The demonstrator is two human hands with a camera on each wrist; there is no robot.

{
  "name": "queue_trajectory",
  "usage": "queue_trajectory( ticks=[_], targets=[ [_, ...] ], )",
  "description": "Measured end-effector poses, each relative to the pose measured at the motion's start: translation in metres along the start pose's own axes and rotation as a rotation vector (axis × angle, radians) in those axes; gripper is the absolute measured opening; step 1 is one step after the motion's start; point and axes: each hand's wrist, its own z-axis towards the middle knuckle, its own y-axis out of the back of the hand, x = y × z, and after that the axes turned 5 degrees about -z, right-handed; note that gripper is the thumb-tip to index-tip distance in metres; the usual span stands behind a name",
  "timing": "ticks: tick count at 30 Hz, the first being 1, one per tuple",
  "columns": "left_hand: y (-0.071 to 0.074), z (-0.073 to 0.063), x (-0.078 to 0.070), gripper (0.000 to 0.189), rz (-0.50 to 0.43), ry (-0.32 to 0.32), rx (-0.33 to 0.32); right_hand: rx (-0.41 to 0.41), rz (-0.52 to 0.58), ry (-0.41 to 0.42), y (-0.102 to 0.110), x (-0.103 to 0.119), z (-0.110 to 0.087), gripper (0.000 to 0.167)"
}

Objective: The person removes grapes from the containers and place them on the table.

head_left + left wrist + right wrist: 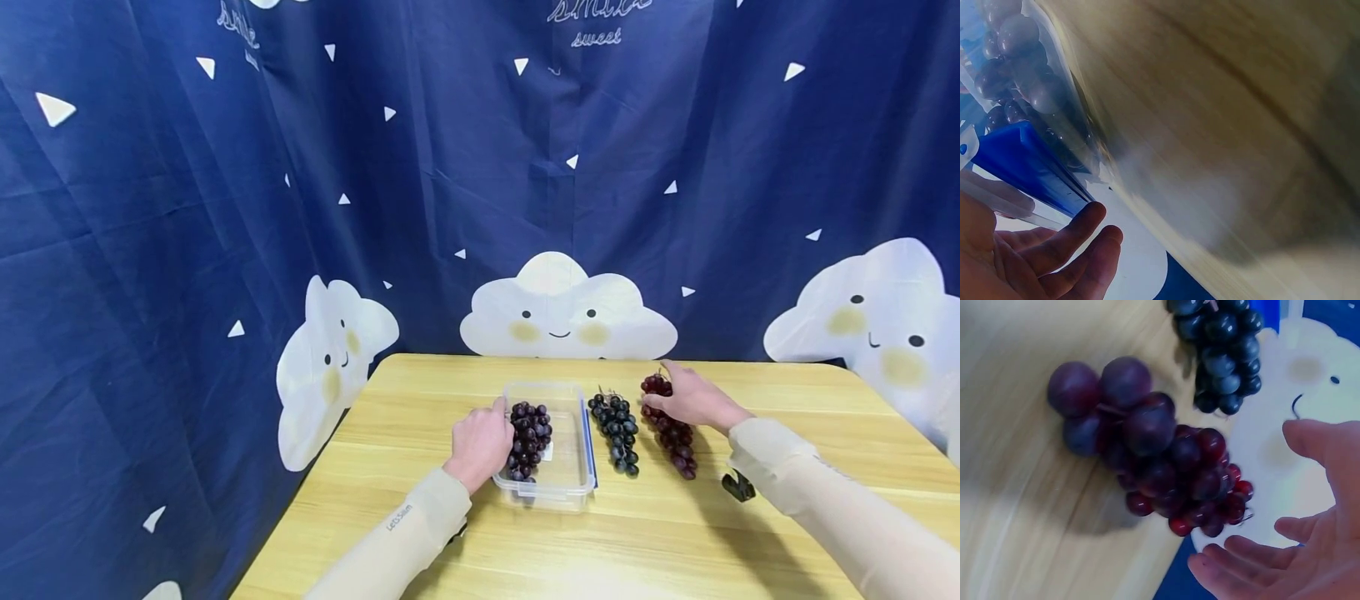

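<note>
My left hand (482, 442) holds the left wall of a clear plastic food container (567, 454) with blue edging (1029, 165). A bunch of dark purple grapes (531, 435) lies inside it, along the left side. To the container's right a bunch of black grapes (618, 433) rests on the table. Farther right is a bunch of red grapes (678, 446), its stem end pointing toward the back. Over that stem end reaches my right hand (696, 400), thumb and fingers spread apart; the right wrist view shows a gap between the fingers (1260, 553) and the red grapes.
The light wooden table (405, 392) has its back edge close to a dark blue curtain (495, 192) printed with clouds and triangles. A black wrist camera (738, 485) hangs at my right sleeve, low over the table.
</note>
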Motion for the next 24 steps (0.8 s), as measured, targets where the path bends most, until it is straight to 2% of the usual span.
queue_trajectory(
  ticks=[7,12,24],
  targets=[
    [0.001,0.000,0.000,0.043,0.000,0.003,0.008,-0.054,-0.072,0.025,0.008,0.020,-0.001,0.077],
    [0.001,0.000,0.000,0.043,0.003,0.010,0.022,-0.088,-0.064,0.073,0.011,0.038,-0.002,0.065],
    [-0.002,0.002,0.001,0.042,-0.003,0.014,0.025,-0.011,0.010,0.141,0.015,0.077,0.000,0.061]
  ],
)
